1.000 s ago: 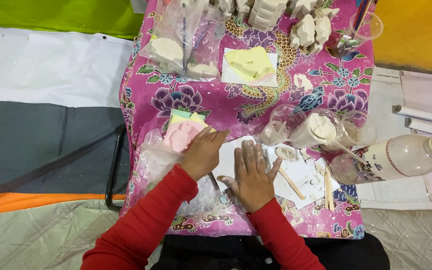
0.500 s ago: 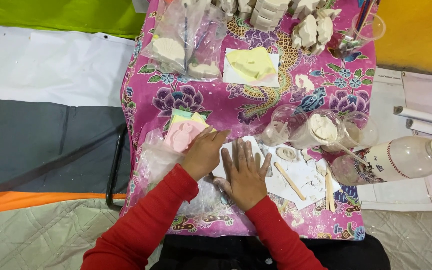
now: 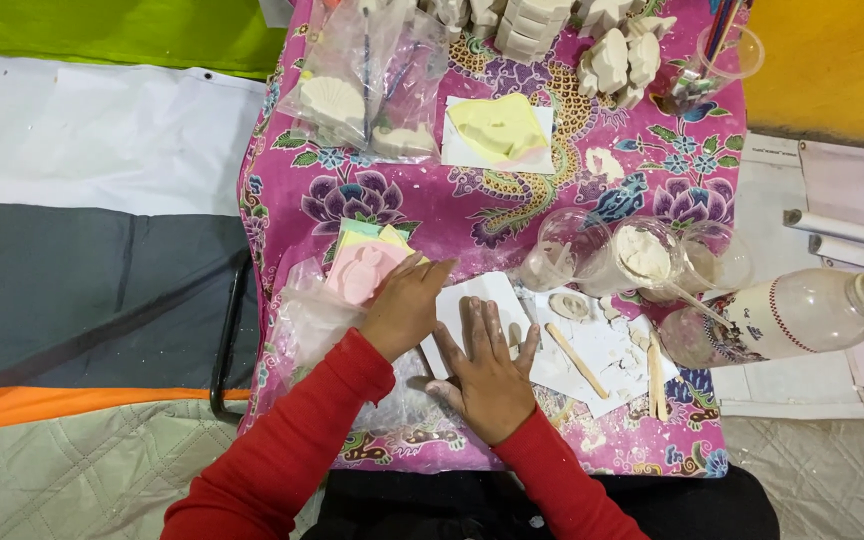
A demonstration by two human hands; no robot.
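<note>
Right hand [image 3: 489, 365] lies flat, fingers spread, pressing the white paper sheet [image 3: 472, 305] — left hand [image 3: 404, 305], fingers loosely open, rests beside the pink rubber mould [image 3: 360, 270]; moulding work seems early.

Right hand [image 3: 489, 368] is lying flat, fingers spread, on a white paper sheet [image 3: 482, 292]. Left hand [image 3: 404, 305] is resting beside it, touching a pink moulded slab [image 3: 356, 272]. Wooden flat stick [image 3: 577, 360] is lying nearby on pink floral tablecloth [image 3: 432, 210].

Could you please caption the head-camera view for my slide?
Left hand and right hand press flat on white paper beside a pink mould on a floral cloth.
</note>
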